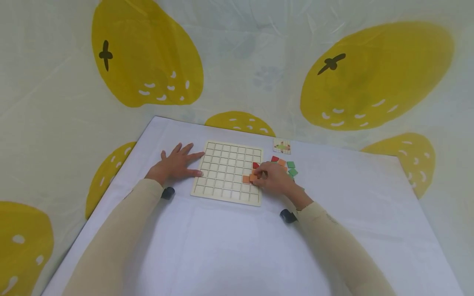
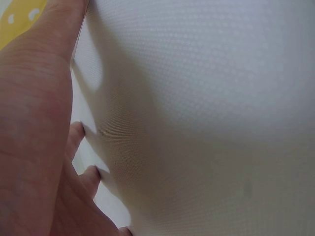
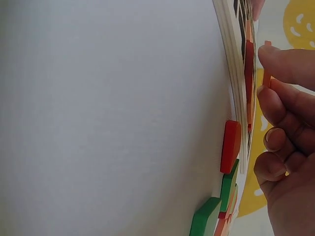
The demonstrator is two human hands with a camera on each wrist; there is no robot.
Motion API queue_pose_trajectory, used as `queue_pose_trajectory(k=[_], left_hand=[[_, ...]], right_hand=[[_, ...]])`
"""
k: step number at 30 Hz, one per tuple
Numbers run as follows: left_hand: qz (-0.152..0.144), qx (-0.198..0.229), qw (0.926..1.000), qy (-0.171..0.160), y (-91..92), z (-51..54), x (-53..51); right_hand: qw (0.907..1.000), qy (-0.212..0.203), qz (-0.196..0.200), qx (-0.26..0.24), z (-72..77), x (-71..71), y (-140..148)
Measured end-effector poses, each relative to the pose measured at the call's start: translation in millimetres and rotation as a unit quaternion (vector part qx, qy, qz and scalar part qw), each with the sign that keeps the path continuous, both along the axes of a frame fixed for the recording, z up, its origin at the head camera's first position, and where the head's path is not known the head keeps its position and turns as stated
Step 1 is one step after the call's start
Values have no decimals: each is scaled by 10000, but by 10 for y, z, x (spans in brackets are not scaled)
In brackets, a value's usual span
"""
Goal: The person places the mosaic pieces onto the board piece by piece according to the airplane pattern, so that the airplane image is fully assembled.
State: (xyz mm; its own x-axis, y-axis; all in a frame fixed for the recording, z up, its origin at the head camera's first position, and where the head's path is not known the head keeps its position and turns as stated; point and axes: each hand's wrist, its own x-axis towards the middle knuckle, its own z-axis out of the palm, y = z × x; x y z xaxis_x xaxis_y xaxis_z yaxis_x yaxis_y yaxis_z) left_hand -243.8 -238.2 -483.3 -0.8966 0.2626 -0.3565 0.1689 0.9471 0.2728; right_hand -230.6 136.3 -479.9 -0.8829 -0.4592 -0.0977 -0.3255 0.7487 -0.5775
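A square wooden grid board (image 1: 218, 172) lies on the white table. My left hand (image 1: 177, 163) rests beside it with fingers spread, its thumb and a fingertip at the board's left edge. My right hand (image 1: 275, 177) is over the board's right side and pinches a thin orange tile (image 3: 267, 73) between thumb and fingers. In the right wrist view that tile is held on edge, just off the board. On the grid sit another orange tile (image 1: 246, 179) and a red tile (image 1: 255, 165); the right hand partly hides this area.
Right of the board lie several loose tiles: a red tile (image 1: 274, 158), an orange tile (image 1: 282, 163) and a green tile (image 1: 290, 164) among them. Behind them is a small pattern card (image 1: 282, 146). A cloth printed with yellow fruit (image 1: 148, 53) hangs beyond the table.
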Motion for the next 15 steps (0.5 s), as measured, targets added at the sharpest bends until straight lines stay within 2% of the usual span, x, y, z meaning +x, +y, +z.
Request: queue_pose_trajectory(k=[15], left_hand=[[-31, -22, 10000, 37, -3, -30, -6]], right_hand=[[9996, -242, -157, 36, 11, -30, -62]])
